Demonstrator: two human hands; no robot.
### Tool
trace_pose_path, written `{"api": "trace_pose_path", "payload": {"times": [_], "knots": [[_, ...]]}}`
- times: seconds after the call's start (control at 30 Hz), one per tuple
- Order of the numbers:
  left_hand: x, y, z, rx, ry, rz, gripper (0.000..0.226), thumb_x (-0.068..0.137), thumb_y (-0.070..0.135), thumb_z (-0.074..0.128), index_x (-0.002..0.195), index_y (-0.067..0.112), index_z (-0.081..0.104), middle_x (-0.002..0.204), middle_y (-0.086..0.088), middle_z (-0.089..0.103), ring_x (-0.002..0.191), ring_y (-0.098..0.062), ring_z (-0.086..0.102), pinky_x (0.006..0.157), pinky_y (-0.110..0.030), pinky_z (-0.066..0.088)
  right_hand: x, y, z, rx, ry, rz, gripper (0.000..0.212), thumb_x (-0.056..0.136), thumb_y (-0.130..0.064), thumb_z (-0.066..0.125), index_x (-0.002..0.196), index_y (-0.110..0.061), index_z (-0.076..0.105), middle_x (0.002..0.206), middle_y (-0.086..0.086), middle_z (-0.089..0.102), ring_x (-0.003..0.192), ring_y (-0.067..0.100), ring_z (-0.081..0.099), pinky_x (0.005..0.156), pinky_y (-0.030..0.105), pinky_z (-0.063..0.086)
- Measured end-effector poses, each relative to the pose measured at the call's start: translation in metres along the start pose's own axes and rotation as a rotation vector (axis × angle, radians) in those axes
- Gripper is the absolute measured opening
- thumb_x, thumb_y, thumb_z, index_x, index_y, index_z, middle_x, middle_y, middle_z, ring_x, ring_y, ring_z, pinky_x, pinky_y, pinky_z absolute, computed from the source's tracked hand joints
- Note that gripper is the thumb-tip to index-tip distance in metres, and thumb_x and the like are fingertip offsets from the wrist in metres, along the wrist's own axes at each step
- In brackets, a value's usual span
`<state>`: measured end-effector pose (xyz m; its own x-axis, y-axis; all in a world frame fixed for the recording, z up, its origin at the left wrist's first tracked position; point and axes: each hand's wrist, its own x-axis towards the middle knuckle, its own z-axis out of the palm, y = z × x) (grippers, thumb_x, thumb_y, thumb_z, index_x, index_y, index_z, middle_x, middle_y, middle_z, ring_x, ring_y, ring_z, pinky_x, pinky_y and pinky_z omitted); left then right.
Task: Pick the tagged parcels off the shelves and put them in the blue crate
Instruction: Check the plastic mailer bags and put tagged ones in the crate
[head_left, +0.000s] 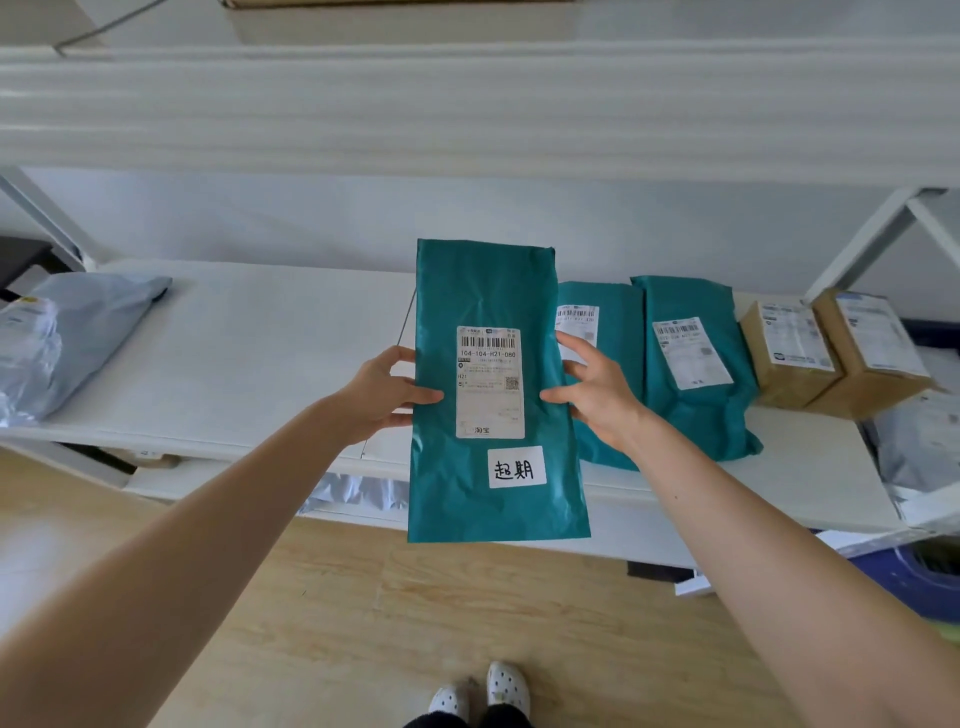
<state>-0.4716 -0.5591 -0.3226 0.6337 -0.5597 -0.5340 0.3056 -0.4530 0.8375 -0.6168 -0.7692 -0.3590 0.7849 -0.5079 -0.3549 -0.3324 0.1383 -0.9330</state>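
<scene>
Parcel (483, 291) held upright before the shelf (234, 353), its handwritten tag (517, 467) facing the person, probably for checking. Left hand (382, 395) and right hand (597, 395) pinch its side edges.

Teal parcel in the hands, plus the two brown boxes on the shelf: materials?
The teal parcel is likely a thin plastic film mailer, slightly glossy: it wrinkles, creases and shows soft highlights. The brown boxes are probably cardboard, matte: flat faces, crisp edges, no shine.
</scene>
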Motion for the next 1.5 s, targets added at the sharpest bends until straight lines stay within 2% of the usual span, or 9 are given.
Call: {"api": "trace_pose_path", "payload": {"times": [0.1,0.2,0.43,0.73,0.93,1.1,1.2,1.37,1.5], "knots": [[-0.011,-0.004,0.000,0.004,0.000,0.013,0.050,0.081,-0.006,0.068,0.123,0.014,0.048,0.104,-0.014,0.068,0.098,-0.027,0.066,0.085,-0.041,0.055,-0.021,-0.002,0.004,0.010,0.020,-0.007,0.082,0.075,0.013,0.068,0.136,-0.038,0.047,0.129,0.012,0.057,0.098,0.023,0.066,0.069,0.039,0.059],[-0.020,-0.006,0.001,0.010,-0.025,0.035,0.051,0.081,-0.006,0.068,0.123,0.014,0.048,0.105,-0.014,0.068,0.099,-0.028,0.066,0.087,-0.042,0.054,-0.044,-0.005,0.004,-0.003,0.048,-0.016,0.080,0.078,0.014,0.066,0.137,-0.036,0.045,0.123,0.008,0.061,0.091,0.020,0.067,0.048,0.021,0.045],[-0.047,-0.011,0.010,0.068,-0.186,0.075,0.047,0.081,-0.003,0.069,0.120,0.015,0.049,0.109,-0.015,0.069,0.104,-0.030,0.065,0.095,-0.045,0.051,-0.112,0.000,0.007,0.041,0.214,-0.052,0.081,0.076,0.017,0.067,0.139,-0.028,0.045,0.115,0.005,0.066,0.099,0.018,0.067,0.087,0.042,0.056],[-0.092,-0.025,0.059,0.158,-0.424,0.121,0.049,0.081,-0.004,0.069,0.122,0.013,0.048,0.110,-0.015,0.068,0.099,-0.028,0.066,0.089,-0.041,0.053,-0.223,0.028,-0.005,0.129,0.460,-0.039,0.079,0.077,0.018,0.065,0.140,-0.025,0.044,0.103,-0.002,0.065,0.089,0.008,0.065,0.062,0.025,0.057],[-0.119,-0.028,0.122,0.223,-0.573,0.157,0.050,0.081,-0.004,0.069,0.120,0.015,0.046,0.110,-0.013,0.068,0.094,-0.026,0.065,0.091,-0.039,0.051,-0.291,0.046,-0.037,0.142,0.637,-0.032,0.078,0.074,0.019,0.066,0.138,-0.023,0.047,0.105,0.006,0.068,0.096,0.017,0.066,0.084,0.041,0.056],[-0.142,-0.026,0.184,0.301,-0.668,0.193,0.045,0.081,-0.003,0.070,0.114,0.018,0.048,0.100,-0.009,0.070,0.086,-0.022,0.067,0.076,-0.031,0.053,-0.342,0.063,-0.073,0.187,0.754,-0.046,0.075,0.074,0.020,0.065,0.136,-0.020,0.049,0.116,0.011,0.065,0.101,0.021,0.064,0.079,0.035,0.056],[-0.154,-0.028,0.228,0.347,-0.711,0.196,0.040,0.081,-0.001,0.071,0.102,0.024,0.049,0.098,-0.006,0.071,0.088,-0.022,0.066,0.080,-0.034,0.053,-0.371,0.078,-0.102,0.204,0.813,-0.045,0.074,0.075,0.019,0.066,0.135,-0.021,0.049,0.116,0.010,0.066,0.103,0.022,0.064,0.085,0.040,0.055],[-0.178,-0.034,0.308,0.358,-0.763,0.180,0.046,0.081,-0.004,0.069,0.115,0.015,0.046,0.104,-0.010,0.069,0.081,-0.019,0.066,0.064,-0.026,0.051,-0.416,0.102,-0.161,0.216,0.865,-0.045,0.077,0.074,0.020,0.065,0.137,-0.020,0.047,0.110,0.003,0.065,0.099,0.017,0.064,0.084,0.037,0.056],[-0.195,-0.045,0.379,0.332,-0.773,0.147,0.039,0.078,-0.007,0.070,0.104,0.016,0.051,0.117,-0.016,0.064,0.089,-0.026,0.066,0.066,-0.033,0.055,-0.448,0.126,-0.219,0.198,0.876,-0.032,0.076,0.073,0.019,0.066,0.137,-0.019,0.048,0.117,0.004,0.064,0.105,0.017,0.061,0.086,0.033,0.053]]}}
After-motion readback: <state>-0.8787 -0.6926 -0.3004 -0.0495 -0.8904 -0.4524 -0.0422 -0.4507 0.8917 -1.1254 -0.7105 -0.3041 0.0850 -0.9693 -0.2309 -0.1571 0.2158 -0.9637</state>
